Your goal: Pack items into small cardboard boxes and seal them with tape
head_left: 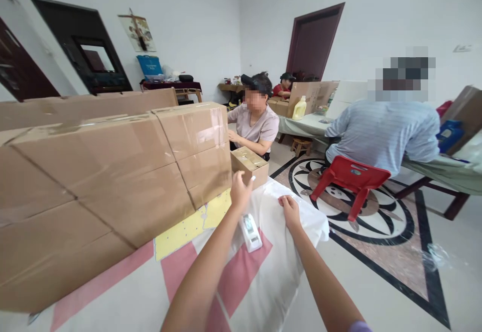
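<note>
Your left hand (241,191) is raised at the near edge of the small box (249,166), half open, fingertips at the cardboard; no closed grasp shows. Your right hand (290,211) lies back-up on the white cloth (301,231), fingers bent down onto it; whether it pinches the fabric cannot be told.

The small box stands at the far end of the table, flaps shut and taped, contents hidden. A white tape dispenser (250,231) lies on the cloth between your forearms, just below the left hand.

To your left, large boxes (113,171) are stacked on the table, seams sealed with clear tape, nothing of their contents visible. The end of the stack stands just beside the small box.

Beyond the table a seated person (254,121) faces you. Another person (384,131) sits with their back to you on a red chair (352,179). On the far table a yellow bottle (299,108) stands beside a further box (312,96); its inside is not visible.
</note>
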Motion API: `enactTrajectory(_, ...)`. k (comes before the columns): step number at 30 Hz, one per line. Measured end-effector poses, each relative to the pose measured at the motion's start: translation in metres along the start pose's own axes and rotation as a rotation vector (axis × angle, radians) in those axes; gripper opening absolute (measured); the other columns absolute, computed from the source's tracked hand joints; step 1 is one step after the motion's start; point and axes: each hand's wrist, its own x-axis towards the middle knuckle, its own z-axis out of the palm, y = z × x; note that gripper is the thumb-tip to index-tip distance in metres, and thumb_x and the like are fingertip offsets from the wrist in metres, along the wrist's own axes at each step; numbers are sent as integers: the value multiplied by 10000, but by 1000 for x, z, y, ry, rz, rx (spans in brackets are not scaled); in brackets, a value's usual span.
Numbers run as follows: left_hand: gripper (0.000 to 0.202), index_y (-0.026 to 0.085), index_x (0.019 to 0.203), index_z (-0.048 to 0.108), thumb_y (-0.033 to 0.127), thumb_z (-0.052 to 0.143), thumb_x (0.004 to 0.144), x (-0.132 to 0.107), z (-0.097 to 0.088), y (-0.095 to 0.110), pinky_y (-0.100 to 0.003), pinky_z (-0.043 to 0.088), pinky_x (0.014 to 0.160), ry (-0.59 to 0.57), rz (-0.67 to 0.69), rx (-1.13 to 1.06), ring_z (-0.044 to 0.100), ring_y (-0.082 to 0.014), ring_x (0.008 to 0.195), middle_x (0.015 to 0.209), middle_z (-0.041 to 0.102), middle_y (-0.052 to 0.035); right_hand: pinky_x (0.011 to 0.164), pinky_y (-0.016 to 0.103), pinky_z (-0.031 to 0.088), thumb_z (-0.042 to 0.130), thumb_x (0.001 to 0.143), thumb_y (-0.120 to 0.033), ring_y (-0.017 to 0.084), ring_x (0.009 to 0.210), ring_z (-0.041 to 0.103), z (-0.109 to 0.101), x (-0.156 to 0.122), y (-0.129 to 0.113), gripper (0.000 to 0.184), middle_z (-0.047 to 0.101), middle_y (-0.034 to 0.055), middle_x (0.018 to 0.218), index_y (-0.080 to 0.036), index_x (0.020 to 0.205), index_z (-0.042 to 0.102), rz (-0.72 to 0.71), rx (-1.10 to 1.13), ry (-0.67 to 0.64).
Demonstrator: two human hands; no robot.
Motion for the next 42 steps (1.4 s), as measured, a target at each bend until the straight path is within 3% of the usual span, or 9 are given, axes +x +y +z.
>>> enactTrajectory(3,254,223,932,690,443,566,903,-54,-82,-52,-315,513,859,-52,-7,-34,692,-218,928,976,748,-57,706,347,501,608,770,-645,205,705,590,1,-2,-4,478,662,71,725,-172,707,631,22,37,13)
enactTrajectory(8,280,201,825,682,439,541,871,-128,-208,-137,-323,515,736,49,-166,14,692,-237,812,793,733,-49,622,311,466,671,667,-592,173,631,561,12,-15,-14,427,655,63,674,-167,689,641,84,93,31)
enactTrajectory(10,249,190,814,673,395,550,883,-132,-224,-151,-322,520,733,74,-221,24,687,-221,800,777,723,-49,587,294,445,674,640,-563,159,602,551,17,-24,-20,407,652,63,664,-160,678,640,109,94,43)
enactTrajectory(16,300,142,881,673,426,608,951,-107,-213,-141,-305,539,695,-29,-244,-70,630,-128,666,785,692,-14,561,295,422,586,689,-558,165,597,534,22,-76,-61,388,597,27,640,-171,699,611,83,21,184)
enactTrajectory(21,349,162,685,628,434,629,903,-134,-292,-168,-286,485,672,142,-222,-23,586,-135,631,643,616,9,695,329,417,600,778,-463,196,719,541,57,-146,-118,288,572,16,687,-188,697,629,-121,-78,58)
enactTrajectory(25,357,196,657,629,430,527,907,-199,-394,-223,-313,477,739,397,-246,70,590,-184,684,626,605,-13,725,337,460,553,928,-418,218,761,593,157,-223,-170,292,622,41,758,-211,732,615,-325,-9,-459)
enactTrajectory(30,398,187,1239,600,304,520,867,-242,-516,-289,-406,429,1074,822,-343,129,594,-258,1186,1252,658,-113,818,355,543,543,944,-297,225,934,669,352,-352,-219,185,710,99,1132,-225,1007,701,-468,332,-1138)
enactTrajectory(36,617,170,1460,365,362,558,906,-200,-639,-348,-478,366,1176,1108,-439,66,439,-294,1425,1511,450,-202,939,350,569,573,773,-143,213,1089,670,565,-470,-250,652,486,124,1525,-208,1420,543,-62,331,-1212)
enactTrajectory(42,663,200,1399,392,331,701,827,-172,-664,-386,-419,477,1070,1057,-324,136,508,-284,1357,1468,478,-202,1181,438,384,587,736,-97,271,1490,341,650,-475,-233,907,355,139,1608,-158,1588,285,-22,318,-1112)
